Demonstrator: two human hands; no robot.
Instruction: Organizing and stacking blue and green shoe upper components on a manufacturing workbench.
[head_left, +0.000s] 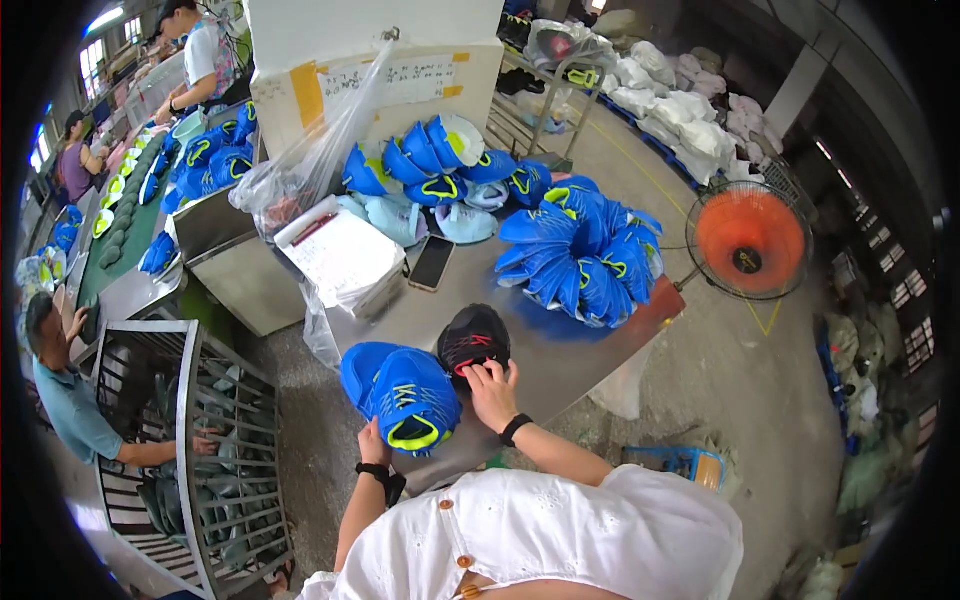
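Observation:
Two nested blue shoe uppers [415, 392] with lime-green collars lie at the near edge of the metal table [460, 265]. My left hand [374, 442] grips the lower left edge of the front one; part of its fingers is hidden by the upper. Just to the right, a black shoe upper [473, 335] with red trim points away from me. My right hand [493, 393] has its fingers curled at this upper's collar. Beyond, to the right, several blue uppers [585, 250] form a ring-shaped stack.
A phone [431, 263] and a stack of paper [345, 258] with a pen lie mid-table. More blue and pale uppers [420, 165] are heaped at the back. An orange fan [745, 240] stands right. A co-worker [75, 385] reaches into a metal cage [190, 420] at left, near a conveyor [130, 225].

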